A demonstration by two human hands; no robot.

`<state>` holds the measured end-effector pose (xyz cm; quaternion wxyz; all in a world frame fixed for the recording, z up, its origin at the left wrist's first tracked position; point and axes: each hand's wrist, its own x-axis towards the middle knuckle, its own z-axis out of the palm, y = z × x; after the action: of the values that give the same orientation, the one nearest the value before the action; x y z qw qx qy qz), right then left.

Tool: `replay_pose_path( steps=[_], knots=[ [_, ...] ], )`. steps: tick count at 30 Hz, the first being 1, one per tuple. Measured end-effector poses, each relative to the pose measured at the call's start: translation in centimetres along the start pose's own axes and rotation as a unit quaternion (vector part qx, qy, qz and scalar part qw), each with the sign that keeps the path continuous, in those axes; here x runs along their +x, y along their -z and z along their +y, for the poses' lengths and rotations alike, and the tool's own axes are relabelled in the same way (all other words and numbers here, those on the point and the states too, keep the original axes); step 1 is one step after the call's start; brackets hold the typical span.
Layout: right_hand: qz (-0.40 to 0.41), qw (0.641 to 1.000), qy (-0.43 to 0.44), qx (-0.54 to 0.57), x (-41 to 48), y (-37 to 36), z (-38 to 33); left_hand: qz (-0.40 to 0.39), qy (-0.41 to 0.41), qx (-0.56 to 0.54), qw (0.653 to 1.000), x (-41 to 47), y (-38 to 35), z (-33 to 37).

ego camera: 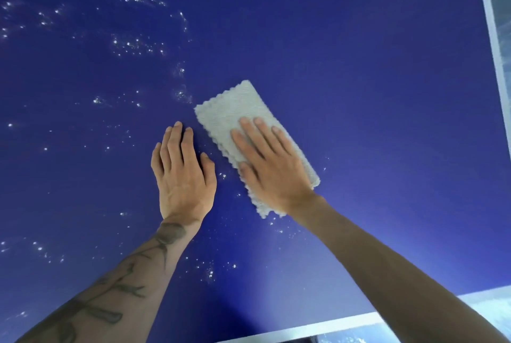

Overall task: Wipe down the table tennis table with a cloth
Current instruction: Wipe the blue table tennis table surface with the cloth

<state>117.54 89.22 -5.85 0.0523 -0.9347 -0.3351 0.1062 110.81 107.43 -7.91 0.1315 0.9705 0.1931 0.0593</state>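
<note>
**Head view**

The dark blue table tennis tabletop (359, 52) fills the view. A white painted border line (492, 38) runs along its right edge. The pale grey folded cloth with scalloped edges (229, 110) lies flat near the centre of the tabletop. It sits where the speckled left area meets the cleaner right area.

The right hand (268, 165) presses on the near half of the cloth. Its fingers (249, 135) are straight and spread, not curled round the fabric. The left hand (182, 174) rests flat on bare tabletop just beside the cloth and holds nothing.

The scattered white specks (132, 45) may be droplets or residue; which cannot be told.

Probable faults:
- Slippage. Only downward pressure holds the cloth, so a fast stroke could leave it behind or bunch its folds.
- Smearing. The left palm lies among specks and could spread them.
- Recontamination. A rightward stroke would likely carry the specks onto the cleaner area.
</note>
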Motion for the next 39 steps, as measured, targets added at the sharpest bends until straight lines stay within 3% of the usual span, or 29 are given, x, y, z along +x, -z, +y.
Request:
replay_pose_path(
  steps=[4,7,9,11,13,17,20,22,24,27,29,31,34,36,39],
  knots=[
    [0.019,0.989,-0.148,-0.006,0.1,1.6,6.0,0.001,0.001,0.004,1.0,0.0,-0.1,0.0],
    [0.042,0.972,-0.23,0.005,3.0,1.9,5.0,0.012,-0.005,0.005,1.0,-0.1,-0.3,-0.1],
    [0.037,0.98,-0.193,0.006,3.0,1.2,2.0,0.014,-0.01,0.002,1.0,-0.2,-0.3,-0.2],
    [0.022,0.996,-0.084,-0.005,0.2,0.1,-0.2,0.015,-0.012,-0.006,1.0,-0.2,-0.2,-0.2],
    [0.01,0.999,-0.03,-0.001,-3.3,-0.3,0.4,0.01,-0.01,-0.011,1.0,-0.2,0.0,-0.1],
    [0.021,0.983,-0.18,-0.01,-5.1,0.8,5.2,0.009,-0.007,-0.007,1.0,-0.3,0.2,0.1],
    [0.043,0.964,-0.263,0.015,-2.3,1.1,4.4,0.008,-0.011,-0.005,1.0,-0.4,0.2,0.1],
    [0.043,0.973,-0.228,0.021,-1.0,0.4,1.2,0.0,-0.01,-0.009,1.0,-0.4,0.3,0.1],
    [0.029,0.991,-0.127,0.014,-2.3,-0.8,-2.1,-0.014,-0.008,-0.019,1.0,-0.4,0.6,0.1],
    [0.01,1.0,-0.015,0.008,-6.9,-1.6,-1.7,-0.035,-0.036,-0.015,0.999,-1.0,1.3,0.0],
    [0.006,0.998,-0.066,0.013,-8.8,-1.0,1.6,-0.037,-0.05,-0.005,0.998,-2.3,1.9,-0.3],
    [0.016,0.985,-0.169,0.01,-8.9,0.1,4.6,-0.034,-0.04,-0.005,0.999,-4.3,2.5,-0.7],
    [0.041,0.963,-0.265,0.027,-6.2,0.6,4.1,-0.017,-0.023,-0.001,1.0,-8.1,2.8,-1.7],
    [0.043,0.969,-0.241,0.03,-5.1,-0.1,0.5,-0.012,-0.021,0.009,1.0,-10.0,2.6,-2.3],
    [0.016,0.997,-0.069,0.013,-7.7,-1.9,-4.7,-0.021,-0.012,0.008,1.0,-11.2,2.4,-2.5]
  ],
)
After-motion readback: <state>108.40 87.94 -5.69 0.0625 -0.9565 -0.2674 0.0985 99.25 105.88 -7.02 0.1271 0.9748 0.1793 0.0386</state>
